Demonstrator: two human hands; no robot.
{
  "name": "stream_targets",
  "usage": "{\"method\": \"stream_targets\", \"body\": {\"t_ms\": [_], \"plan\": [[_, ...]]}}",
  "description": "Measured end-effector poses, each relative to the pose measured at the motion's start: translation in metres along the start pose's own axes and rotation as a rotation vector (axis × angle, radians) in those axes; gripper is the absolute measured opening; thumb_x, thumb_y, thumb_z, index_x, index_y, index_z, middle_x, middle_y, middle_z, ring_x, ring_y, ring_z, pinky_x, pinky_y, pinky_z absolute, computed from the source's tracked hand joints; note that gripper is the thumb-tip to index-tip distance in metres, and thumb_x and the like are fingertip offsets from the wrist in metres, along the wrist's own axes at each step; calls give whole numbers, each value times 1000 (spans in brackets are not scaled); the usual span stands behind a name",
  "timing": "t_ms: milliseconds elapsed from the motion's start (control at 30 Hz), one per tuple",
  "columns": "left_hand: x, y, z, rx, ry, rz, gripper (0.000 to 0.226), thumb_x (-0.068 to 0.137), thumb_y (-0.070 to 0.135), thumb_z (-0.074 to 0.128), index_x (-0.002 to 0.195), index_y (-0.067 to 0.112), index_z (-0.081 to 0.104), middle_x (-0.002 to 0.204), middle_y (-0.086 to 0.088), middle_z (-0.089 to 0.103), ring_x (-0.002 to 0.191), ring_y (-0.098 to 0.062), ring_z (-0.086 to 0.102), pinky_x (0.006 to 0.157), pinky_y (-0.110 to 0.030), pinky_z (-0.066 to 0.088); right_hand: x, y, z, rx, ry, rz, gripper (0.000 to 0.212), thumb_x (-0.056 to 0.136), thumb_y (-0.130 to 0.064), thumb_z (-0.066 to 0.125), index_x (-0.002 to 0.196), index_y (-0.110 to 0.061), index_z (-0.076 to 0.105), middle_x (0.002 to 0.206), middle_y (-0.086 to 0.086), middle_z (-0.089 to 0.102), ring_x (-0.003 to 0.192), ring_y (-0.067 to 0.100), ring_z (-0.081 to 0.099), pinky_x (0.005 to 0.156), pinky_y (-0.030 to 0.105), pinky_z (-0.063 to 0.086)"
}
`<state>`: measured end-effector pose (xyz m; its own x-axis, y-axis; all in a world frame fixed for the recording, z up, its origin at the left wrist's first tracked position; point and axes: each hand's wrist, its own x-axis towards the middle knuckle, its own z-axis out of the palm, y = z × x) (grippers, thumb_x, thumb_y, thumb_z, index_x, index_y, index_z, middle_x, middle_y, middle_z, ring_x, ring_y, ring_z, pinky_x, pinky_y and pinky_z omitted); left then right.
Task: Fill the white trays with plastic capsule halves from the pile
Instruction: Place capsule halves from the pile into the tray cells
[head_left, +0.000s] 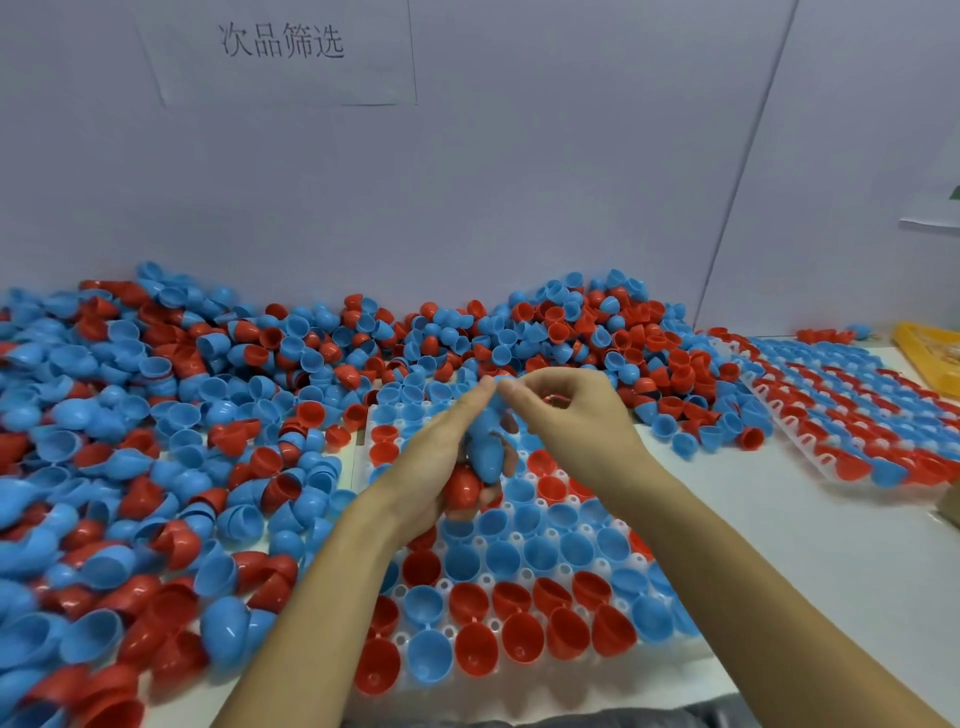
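The left hand (441, 457) is cradling a nested stack of capsule halves (483, 452) above the white tray (519, 540); the right hand (561, 410) is pinching the stack's top. These shells look light, stiff and slippery, best taken at the rim.

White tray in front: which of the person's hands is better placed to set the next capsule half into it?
Probably right hand: it pinches at the stacked halves that the left hand holds.
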<state>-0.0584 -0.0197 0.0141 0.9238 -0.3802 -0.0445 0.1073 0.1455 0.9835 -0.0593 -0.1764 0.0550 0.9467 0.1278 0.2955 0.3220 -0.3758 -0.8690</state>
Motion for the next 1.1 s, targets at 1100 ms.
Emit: {"method": "stream_targets", "body": {"t_ms": [1100], "plan": [[-4,8,-34,-365,528,202,30,100,31,40,95,12,63,70,-1,58,48,-13,48,35,-18,30,-86,44,-124,-1065,-545,238,11,86,-46,72,94,-47,65,92,-25,56,84,2,56,71,18,50]]}}
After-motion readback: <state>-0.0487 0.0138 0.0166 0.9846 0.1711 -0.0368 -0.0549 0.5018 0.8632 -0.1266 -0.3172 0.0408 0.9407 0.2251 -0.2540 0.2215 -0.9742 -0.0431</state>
